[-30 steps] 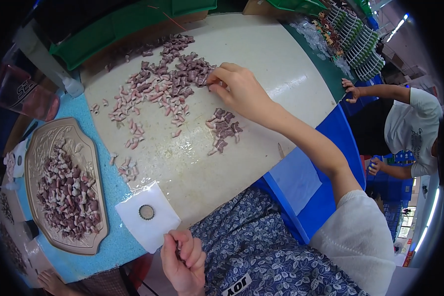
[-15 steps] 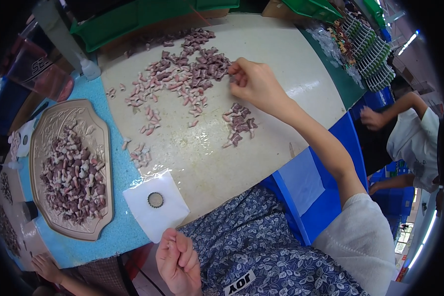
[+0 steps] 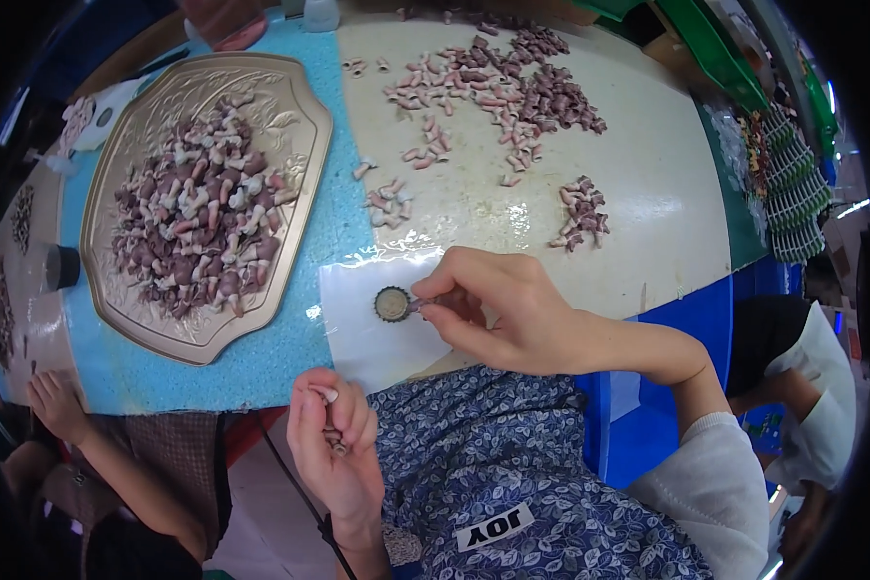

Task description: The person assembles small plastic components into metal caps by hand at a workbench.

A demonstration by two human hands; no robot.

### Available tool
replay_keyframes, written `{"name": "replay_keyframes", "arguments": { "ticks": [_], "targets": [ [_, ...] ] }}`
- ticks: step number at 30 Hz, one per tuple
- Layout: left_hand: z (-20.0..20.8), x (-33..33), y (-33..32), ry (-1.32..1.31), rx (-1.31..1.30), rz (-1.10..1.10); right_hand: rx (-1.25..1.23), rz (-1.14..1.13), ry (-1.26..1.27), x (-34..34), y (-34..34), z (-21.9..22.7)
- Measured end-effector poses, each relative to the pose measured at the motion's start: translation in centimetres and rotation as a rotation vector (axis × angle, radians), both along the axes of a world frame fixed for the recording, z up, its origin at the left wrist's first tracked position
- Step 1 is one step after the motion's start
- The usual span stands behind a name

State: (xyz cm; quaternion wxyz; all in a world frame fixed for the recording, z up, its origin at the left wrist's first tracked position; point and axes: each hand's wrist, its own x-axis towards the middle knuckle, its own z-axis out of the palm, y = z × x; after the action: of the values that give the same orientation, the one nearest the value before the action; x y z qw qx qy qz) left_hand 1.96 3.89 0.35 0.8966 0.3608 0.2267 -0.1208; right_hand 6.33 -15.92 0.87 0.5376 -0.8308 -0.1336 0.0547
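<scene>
My right hand (image 3: 517, 314) pinches a small purple molded piece (image 3: 417, 304) at the right edge of a round crimped bottle cap (image 3: 392, 304). The cap lies on a white paper square (image 3: 358, 343), and whatever is inside it looks greyish. Below the paper, my left hand (image 3: 331, 449) is curled closed around small pieces. A pale pink and white piece (image 3: 327, 393) shows at its fingertips, and another sits lower in the fingers. Several purple pieces with pale ends (image 3: 580, 215) lie in a small cluster beyond my right hand.
To the left, a gold embossed tray (image 3: 304, 184) holds a heap of assembled purple-and-white pieces (image 3: 198, 217) on a blue mat (image 3: 290, 362). Loose pink pieces (image 3: 433, 145) and purple pieces (image 3: 559, 97) spread over the far table. Another person's hand (image 3: 58, 406) rests at the left edge.
My right hand has come back from the far purple pile to the bottle cap, with a purple piece now in its fingers. The view has shifted left, and my left hand has turned slightly.
</scene>
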Motion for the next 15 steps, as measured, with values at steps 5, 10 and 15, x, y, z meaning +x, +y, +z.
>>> {"name": "replay_keyframes", "arguments": {
  "ticks": [5,10,15],
  "targets": [
    [-0.1,0.3,0.3,-0.038,0.079,-0.023,-0.171,0.064,-0.199,0.3,0.7,-0.9],
    [-1.0,0.7,0.4,-0.048,0.147,-0.044,-0.293,0.14,-0.313,0.6,0.7,-1.1],
    [-0.8,0.8,0.2,-0.032,0.26,-0.073,-0.37,0.205,-0.426,1.2,0.8,-1.3]
  ]
}}
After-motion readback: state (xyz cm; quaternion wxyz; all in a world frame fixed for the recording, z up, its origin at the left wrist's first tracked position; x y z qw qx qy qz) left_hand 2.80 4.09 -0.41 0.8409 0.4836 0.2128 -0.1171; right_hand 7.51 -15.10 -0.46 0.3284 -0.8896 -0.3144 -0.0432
